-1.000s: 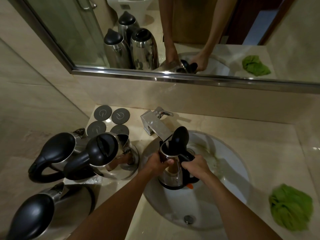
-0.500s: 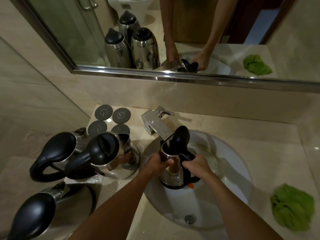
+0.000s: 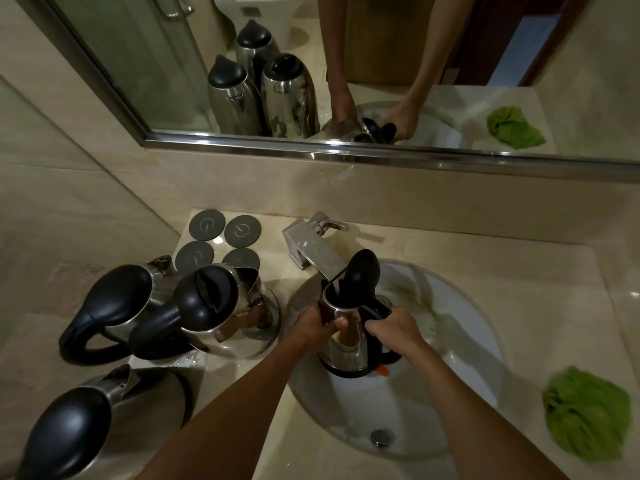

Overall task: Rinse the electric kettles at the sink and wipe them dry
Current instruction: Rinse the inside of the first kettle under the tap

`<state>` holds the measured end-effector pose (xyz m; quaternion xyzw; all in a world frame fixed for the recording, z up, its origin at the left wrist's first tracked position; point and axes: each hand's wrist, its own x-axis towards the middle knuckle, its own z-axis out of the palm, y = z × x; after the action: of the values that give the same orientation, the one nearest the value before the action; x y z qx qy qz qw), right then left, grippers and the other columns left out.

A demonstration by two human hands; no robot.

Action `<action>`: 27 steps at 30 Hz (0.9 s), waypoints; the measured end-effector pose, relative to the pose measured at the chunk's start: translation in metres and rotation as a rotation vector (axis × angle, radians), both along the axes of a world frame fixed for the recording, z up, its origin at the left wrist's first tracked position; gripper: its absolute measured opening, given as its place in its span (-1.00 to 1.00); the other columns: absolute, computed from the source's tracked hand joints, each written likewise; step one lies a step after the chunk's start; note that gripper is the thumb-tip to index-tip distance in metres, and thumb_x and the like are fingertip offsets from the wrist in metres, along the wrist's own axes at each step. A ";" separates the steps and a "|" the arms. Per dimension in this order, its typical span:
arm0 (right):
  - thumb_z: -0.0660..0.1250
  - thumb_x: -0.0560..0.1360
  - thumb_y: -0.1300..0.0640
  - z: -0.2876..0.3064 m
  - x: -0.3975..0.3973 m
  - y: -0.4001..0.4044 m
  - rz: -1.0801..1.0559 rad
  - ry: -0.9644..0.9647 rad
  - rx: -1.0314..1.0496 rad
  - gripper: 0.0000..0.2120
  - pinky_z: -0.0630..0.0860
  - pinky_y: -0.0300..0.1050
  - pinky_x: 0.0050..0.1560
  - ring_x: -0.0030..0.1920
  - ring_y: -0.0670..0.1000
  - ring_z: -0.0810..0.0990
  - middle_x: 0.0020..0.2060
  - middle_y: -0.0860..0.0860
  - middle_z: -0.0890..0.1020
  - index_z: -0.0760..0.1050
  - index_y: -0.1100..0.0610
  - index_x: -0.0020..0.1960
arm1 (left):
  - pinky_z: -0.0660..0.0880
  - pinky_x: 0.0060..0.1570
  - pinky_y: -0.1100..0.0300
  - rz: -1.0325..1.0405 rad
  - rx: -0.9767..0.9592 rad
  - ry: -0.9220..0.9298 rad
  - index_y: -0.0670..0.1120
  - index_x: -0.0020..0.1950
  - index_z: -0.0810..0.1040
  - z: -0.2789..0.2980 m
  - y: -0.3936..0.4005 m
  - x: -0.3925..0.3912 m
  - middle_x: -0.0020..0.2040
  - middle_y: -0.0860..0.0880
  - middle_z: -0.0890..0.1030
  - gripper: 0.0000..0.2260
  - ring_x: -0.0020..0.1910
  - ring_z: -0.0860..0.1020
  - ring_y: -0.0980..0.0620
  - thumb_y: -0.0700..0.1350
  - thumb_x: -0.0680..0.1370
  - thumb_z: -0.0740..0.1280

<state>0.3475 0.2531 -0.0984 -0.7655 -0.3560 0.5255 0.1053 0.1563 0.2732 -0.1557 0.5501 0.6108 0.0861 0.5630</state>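
A person stands at a round white sink [image 3: 460, 341] and holds one steel kettle [image 3: 349, 344] upright inside the basin, its hinged black lid [image 3: 362, 271] flipped up so the mouth sits open right under the spout of the chrome faucet [image 3: 315, 251]. That placement looks meant to let water run straight into the body; whether water is flowing cannot be told.

The left hand [image 3: 313, 322] wraps around the kettle's upper body just below the rim, fingers and thumb curled against the steel to steady it. The right hand [image 3: 393, 329] is closed around the black handle on the kettle's right side, carrying the weight and ready to tip it.

Three more kettles wait on the counter to the left of the sink: a far-left kettle [image 3: 117, 306], a middle kettle [image 3: 214, 303] beside it, nearer the basin, and a near kettle [image 3: 79, 424] at the lower left edge of view. All three have their lids down. Four round grey power bases [image 3: 223, 242] lie flat at the far left corner, kept apart from the basin, probably to stay dry.

A crumpled green cloth [image 3: 588, 414] lies on the counter right of the sink, well apart from the kettle, likely reserved for wiping. Judging by this, the rinse is under way and drying has not begun.
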 end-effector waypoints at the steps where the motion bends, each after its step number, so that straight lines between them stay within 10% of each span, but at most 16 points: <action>1: 0.43 0.38 0.16 0.000 0.000 0.000 -0.002 0.000 0.001 -0.78 0.50 -0.15 -0.26 -0.17 0.04 0.63 -0.17 0.10 0.63 0.53 0.16 0.00 | 0.49 0.22 -0.06 -0.003 0.002 0.004 -0.02 0.27 0.50 0.000 0.000 0.000 0.11 0.00 0.59 -0.58 0.20 0.53 -0.04 0.14 0.48 0.42; 10: 0.42 0.38 0.18 0.002 -0.001 0.001 -0.005 -0.002 0.006 -0.82 0.45 -0.19 -0.32 -0.21 0.01 0.62 -0.21 0.09 0.62 0.54 0.17 -0.04 | 0.52 0.19 -0.09 0.015 -0.025 0.018 -0.02 0.22 0.51 -0.010 0.003 -0.001 0.06 0.00 0.61 -0.38 0.13 0.56 0.01 0.35 0.31 0.38; 19: 0.42 0.39 0.20 0.005 -0.001 0.002 -0.011 0.012 0.005 -0.82 0.43 -0.19 -0.33 -0.21 0.00 0.60 -0.21 0.08 0.61 0.51 0.17 -0.03 | 0.46 0.26 -0.01 -0.028 -0.069 -0.004 -0.03 0.33 0.47 0.013 0.006 0.006 0.21 -0.05 0.58 -0.58 0.26 0.49 -0.03 0.06 0.52 0.42; 24: 0.42 0.37 0.19 0.005 0.000 0.003 -0.011 0.009 -0.003 -0.81 0.47 -0.17 -0.29 -0.18 0.04 0.62 -0.20 0.10 0.62 0.53 0.17 -0.03 | 0.50 0.20 0.04 -0.044 -0.073 0.026 0.06 0.05 0.54 0.014 0.009 0.007 0.03 0.03 0.59 -0.83 0.15 0.53 0.02 0.03 0.52 0.44; 27: 0.41 0.39 0.22 0.007 -0.001 0.005 0.018 0.007 -0.001 -0.84 0.45 -0.17 -0.31 -0.23 0.02 0.60 -0.23 0.08 0.60 0.50 0.17 -0.06 | 0.47 0.19 0.12 -0.039 -0.070 0.014 0.02 0.14 0.54 0.012 0.008 0.011 0.05 0.08 0.57 -0.68 0.20 0.51 0.04 0.00 0.44 0.52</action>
<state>0.3460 0.2585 -0.0910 -0.7607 -0.3620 0.5292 0.1013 0.1668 0.2810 -0.1437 0.5426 0.6065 0.0499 0.5791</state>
